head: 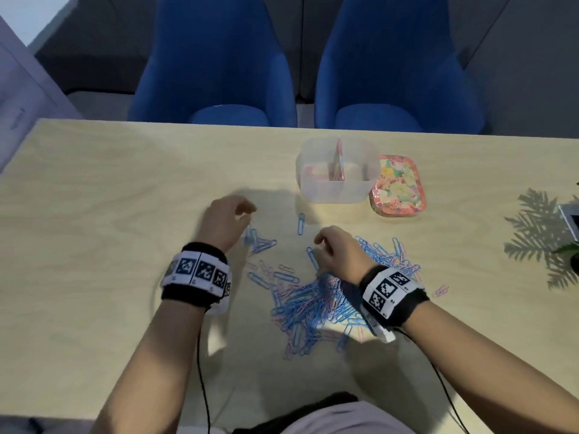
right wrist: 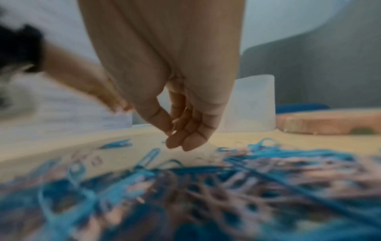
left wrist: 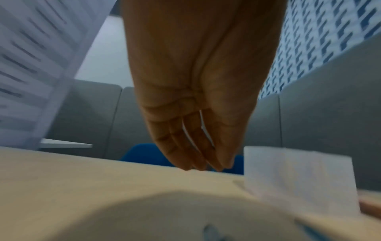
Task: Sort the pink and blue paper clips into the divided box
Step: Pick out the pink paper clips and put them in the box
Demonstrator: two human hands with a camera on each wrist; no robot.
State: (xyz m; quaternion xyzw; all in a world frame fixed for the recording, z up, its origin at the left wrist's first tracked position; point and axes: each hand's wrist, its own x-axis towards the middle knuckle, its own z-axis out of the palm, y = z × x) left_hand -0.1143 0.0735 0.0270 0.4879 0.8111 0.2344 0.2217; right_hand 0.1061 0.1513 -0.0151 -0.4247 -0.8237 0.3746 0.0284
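- Left hand [head: 227, 219]: above the table [head: 109, 245], beyond a small blue clip cluster [head: 260, 242]. Fingers loosely bent; left wrist view shows nothing between them.
- Main heap of pink and blue paper clips [head: 313, 302]: still large and mixed, lying near the table's front edge. Judged: sorting barely begun.
- Right hand [head: 336, 250]: over the heap's far edge, fingers curled toward thumb; whether it pinches a clip, cannot tell.
- Divided box [head: 338, 191]: beyond the heap, pink divider upright. Contents unclear through the frosted wall; something pale pink in the left compartment.
- Floral lid [head: 398, 186]: touching the box's right side.
- Writing: none legible; wristbands carry coded markers only.
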